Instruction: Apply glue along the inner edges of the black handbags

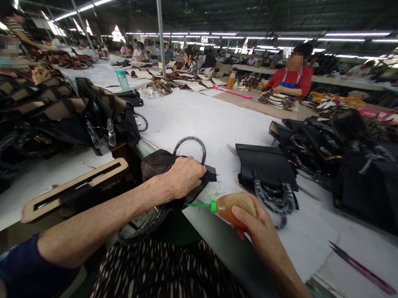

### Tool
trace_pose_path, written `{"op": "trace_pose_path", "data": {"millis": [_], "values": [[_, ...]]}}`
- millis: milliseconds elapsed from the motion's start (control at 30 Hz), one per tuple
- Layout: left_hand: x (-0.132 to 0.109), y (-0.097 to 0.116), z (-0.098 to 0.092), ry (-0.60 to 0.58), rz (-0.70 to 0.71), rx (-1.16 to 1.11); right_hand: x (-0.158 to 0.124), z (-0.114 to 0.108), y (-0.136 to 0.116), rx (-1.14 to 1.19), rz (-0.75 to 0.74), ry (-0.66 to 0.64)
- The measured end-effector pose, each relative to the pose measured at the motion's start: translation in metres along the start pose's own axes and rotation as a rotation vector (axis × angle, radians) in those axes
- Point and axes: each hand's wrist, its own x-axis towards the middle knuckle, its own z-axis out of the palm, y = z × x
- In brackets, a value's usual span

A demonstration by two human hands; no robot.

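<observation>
In my right hand (249, 216) is a squeeze bottle (234, 206) of amber liquid, tilted on its side. Its thin green nozzle points left, the tip close to a dark handbag (156, 162) at the table's edge. My left hand (186, 177) lies over the bag with its fingers curled down on the black material; the fingertips are partly hidden. One plastic-wrapped handle (191, 139) of this bag stands up beyond my left hand. Another wrapped handle (144, 230) hangs below, near my lap.
Right of the bottle lies another black handbag (266, 166). Piles of black bags (368, 162) stand at the far right and left. Pink tweezers (362, 266) rest at the right front. A teal-lidded cup (122, 80) stands further back. A co-worker in red (291, 78) sits across the table.
</observation>
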Motion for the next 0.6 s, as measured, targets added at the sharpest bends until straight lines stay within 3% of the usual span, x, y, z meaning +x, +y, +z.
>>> {"op": "trace_pose_path", "data": {"millis": [600], "values": [[0.001, -0.001, 0.001, 0.018, -0.001, 0.004, -0.008, 0.006, 0.009, 0.107, 0.058, 0.017]]}}
